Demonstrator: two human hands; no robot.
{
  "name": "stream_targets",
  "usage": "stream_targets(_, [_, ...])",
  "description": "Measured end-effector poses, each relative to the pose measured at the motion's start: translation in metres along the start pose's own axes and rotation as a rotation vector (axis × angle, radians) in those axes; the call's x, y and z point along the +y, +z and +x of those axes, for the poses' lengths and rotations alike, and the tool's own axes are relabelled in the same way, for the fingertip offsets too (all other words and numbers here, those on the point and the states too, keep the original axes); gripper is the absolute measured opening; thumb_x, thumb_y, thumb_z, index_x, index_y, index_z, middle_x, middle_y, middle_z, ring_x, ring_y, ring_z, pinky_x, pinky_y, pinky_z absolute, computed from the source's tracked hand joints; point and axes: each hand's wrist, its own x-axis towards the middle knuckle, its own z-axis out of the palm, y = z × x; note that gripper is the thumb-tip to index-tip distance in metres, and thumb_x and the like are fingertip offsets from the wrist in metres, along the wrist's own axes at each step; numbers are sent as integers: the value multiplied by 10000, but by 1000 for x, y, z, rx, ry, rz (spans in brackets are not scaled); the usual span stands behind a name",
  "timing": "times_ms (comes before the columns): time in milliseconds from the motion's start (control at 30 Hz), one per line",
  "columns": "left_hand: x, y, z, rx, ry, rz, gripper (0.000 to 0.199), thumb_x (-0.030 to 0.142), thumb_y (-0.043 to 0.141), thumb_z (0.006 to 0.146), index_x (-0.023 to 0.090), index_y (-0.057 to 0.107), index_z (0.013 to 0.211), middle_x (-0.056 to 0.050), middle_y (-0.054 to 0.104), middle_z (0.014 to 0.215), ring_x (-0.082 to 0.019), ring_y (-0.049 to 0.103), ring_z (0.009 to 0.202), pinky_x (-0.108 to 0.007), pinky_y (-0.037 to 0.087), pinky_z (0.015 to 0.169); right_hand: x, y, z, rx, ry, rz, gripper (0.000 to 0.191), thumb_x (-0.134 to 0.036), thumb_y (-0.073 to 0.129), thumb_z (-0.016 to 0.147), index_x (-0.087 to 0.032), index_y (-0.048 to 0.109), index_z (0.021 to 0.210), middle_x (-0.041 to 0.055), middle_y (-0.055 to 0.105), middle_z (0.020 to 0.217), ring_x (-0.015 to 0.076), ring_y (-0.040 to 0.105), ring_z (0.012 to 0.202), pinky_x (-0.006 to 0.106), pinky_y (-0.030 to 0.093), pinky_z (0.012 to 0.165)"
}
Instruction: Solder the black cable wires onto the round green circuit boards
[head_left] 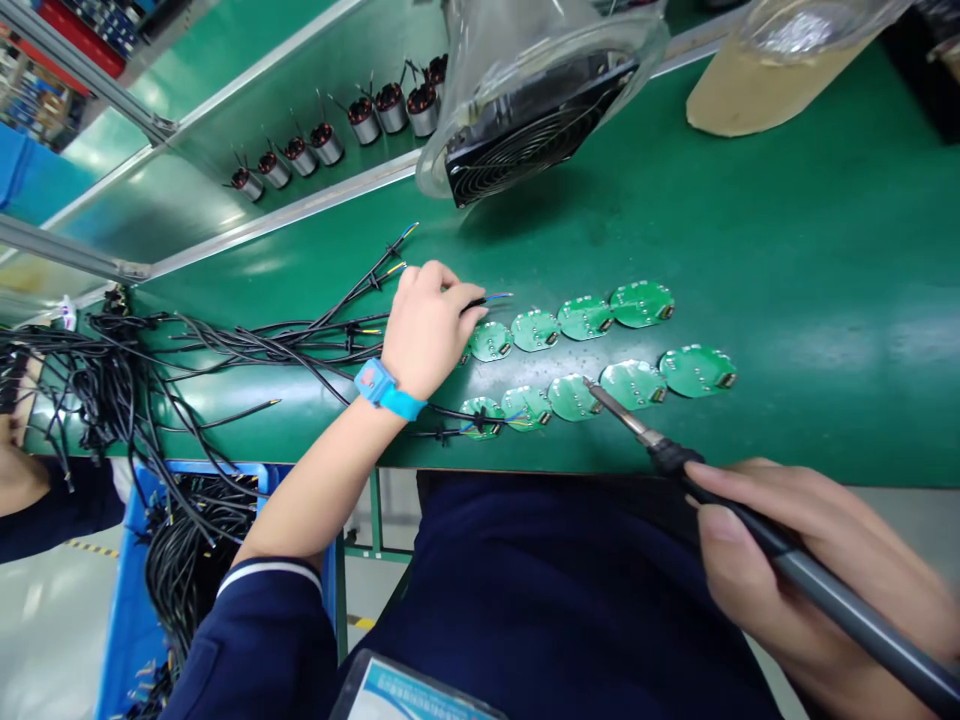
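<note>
Soldering iron (pixel 750 520), dark-handled with slim metal tip, sits in the right hand's (pixel 817 580) closed grip over round green boards (pixel 574 397).

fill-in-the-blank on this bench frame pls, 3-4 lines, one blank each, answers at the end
1. The right hand holds a ____ whose tip lies by the near row of round boards.
2. The left hand pinches a black ____ at the end of the far row.
3. The left wrist wears a ____ strap.
4. The round boards lie in ____ rows on the green mat.

Answers: soldering iron; cable; blue; two
</note>
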Motion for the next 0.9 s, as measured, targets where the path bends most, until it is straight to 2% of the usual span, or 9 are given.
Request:
stream_targets(100, [-6,12,13,30,103,65,86,244,627,805,181,681,830,-85,587,929,-254,489,920,-395,411,765,4,1,0,-37,-78,44,194,-134,505,836,-192,543,1017,46,564,724,133,559,610,272,451,542])
stream_targets(167, [-6,13,15,53,156,71,101,236,594,829,175,665,793,-83,607,915,-255,510,922,-405,413,760,5,2,1,-1,-77,48,198,-123,504,832,-185,543,1016,42,557,717,130,553,609,270,453,549])
stream_targets(300, [4,-6,1,232,220,-170,104,222,524,885,166,612,892,-55,636,939,-184,571,928,-358,450,824,5,1,0,85,-49,50,174,-123,496,833,-193,554,981,37,553,720,136,558,622,275,462,558])
stream_targets(367, [18,-17,-15,264,214,-317,68,196,533,883,166,588,908,-33,641,908,-139,584,892,-299,465,822,7,-1,-4,93,-68,76,162,-123,496,828,-191,559,961,34,553,718,133,563,629,269,465,558])
stream_targets(467, [46,-19,-40,111,171,-449,39,192,565,865,162,584,851,-13,622,795,-113,572,788,-245,474,745,10,-5,-9,87,-117,130,158,-111,500,813,-178,566,939,25,541,687,127,557,627,260,465,552])
stream_targets(567, [72,-5,-57,-52,83,-490,118,207,542,869,145,587,779,-35,576,754,-130,551,744,-262,479,696,11,-6,-8,30,-124,142,166,-103,491,806,-179,563,934,16,529,656,123,551,606,256,464,533])
stream_targets(700, [85,11,-60,-94,14,-419,187,201,502,869,136,560,704,-59,551,747,-157,538,745,-308,478,702,11,-3,-2,24,-147,148,167,-80,502,792,-172,563,916,8,534,644,98,532,548,229,458,489])
stream_targets(900, [84,11,-57,-112,-14,-379,200,220,500,871,150,558,694,-48,553,731,-154,519,720,-301,459,680,13,2,-3,24,-147,143,192,-91,507,783,-179,565,943,3,537,646,113,553,563,242,473,499])
